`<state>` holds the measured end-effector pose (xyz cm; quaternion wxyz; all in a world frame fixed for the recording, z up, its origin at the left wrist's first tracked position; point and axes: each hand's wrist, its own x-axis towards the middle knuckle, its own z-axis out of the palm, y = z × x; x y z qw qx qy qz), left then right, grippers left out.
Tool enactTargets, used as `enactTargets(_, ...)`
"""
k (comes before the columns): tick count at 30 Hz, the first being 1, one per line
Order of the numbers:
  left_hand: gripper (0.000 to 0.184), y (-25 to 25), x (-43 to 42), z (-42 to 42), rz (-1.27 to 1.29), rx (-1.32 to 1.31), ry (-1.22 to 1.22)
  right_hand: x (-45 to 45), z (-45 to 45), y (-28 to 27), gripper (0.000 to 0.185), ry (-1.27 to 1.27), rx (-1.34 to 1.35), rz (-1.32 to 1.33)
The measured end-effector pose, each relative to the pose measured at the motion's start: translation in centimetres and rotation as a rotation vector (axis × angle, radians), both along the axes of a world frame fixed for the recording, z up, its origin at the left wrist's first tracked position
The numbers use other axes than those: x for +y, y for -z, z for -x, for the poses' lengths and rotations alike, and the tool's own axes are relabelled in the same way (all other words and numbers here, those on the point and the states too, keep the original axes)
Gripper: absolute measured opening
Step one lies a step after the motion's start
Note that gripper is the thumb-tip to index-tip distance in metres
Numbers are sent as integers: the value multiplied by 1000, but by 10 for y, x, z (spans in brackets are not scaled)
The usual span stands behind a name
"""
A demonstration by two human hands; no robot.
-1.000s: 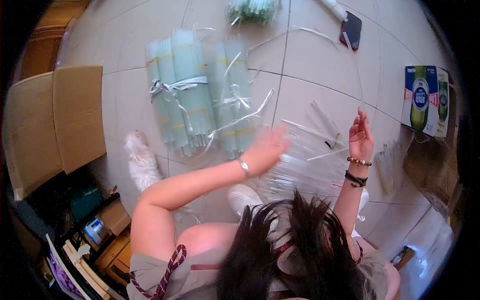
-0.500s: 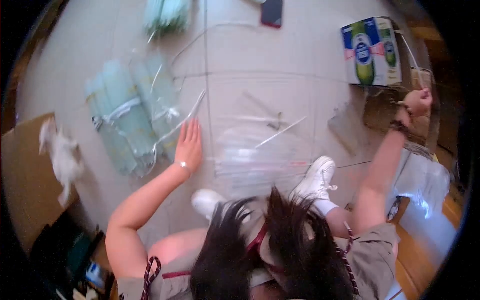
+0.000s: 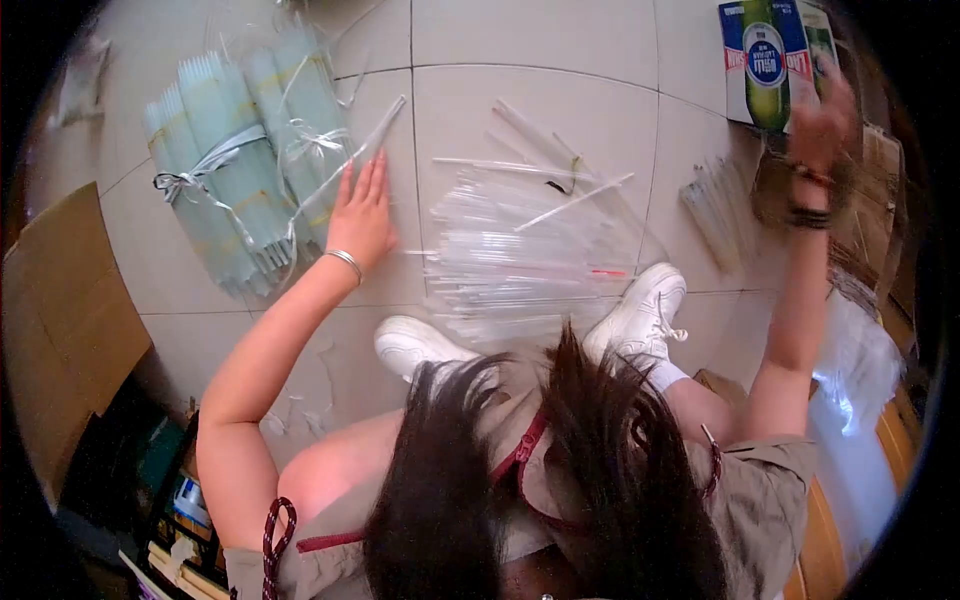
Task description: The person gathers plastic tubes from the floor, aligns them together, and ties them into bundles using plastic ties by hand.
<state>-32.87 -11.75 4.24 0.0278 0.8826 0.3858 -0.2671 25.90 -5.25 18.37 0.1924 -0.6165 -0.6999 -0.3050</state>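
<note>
My left hand lies flat with fingers stretched out beside two bundles of pale green thin plastic tubes. White ribbon is tied round the bundles. A loose pale strip runs past my left fingertips; whether they press on it I cannot tell. My right hand is raised on the right in front of a printed beer carton. Motion smears its fingers, so what it holds, if anything, does not show. Between my hands a pile of loose clear plastic tubes lies on the floor.
A smaller cluster of clear tubes lies right of the pile. White shoes stand close to the pile's near side. Brown cardboard leans at the left, and another cardboard box stands at the right beside clear plastic wrap.
My right hand has moved forward to the carton; the thin white strip it pinched no longer shows clearly. A white object by the left cardboard is gone from there. The camera view has shifted.
</note>
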Motion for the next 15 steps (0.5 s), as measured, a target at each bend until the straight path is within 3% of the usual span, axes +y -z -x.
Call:
enactTargets(1, 82, 1, 0, 0, -14, 1, 4, -6, 42, 25, 33, -135, 191, 153)
enactTargets(4, 83, -4, 1, 1, 27, 16, 23, -39, 112, 105, 39, -206, 228, 955)
enactTargets(6, 83, 0, 2, 5, 30, 3, 43, -60, 134, 140, 48, -38, 238, 1176)
enactTargets(7, 83, 0, 1, 7, 62, -35, 42, -65, 139, 149, 65, 65, 213, 1334)
enactTargets(9, 82, -7, 5, 12, 122, -103, 35, -82, 146, 156, 90, -38, 270, 1310)
enactTargets(12, 83, -10, 6, 13, 128, -90, 60, -115, 170, 159, 107, -277, 356, 1186)
enactTargets(15, 81, 4, 1, 15, 66, -199, 27, -140, 204, 148, 111, -230, 302, 1236)
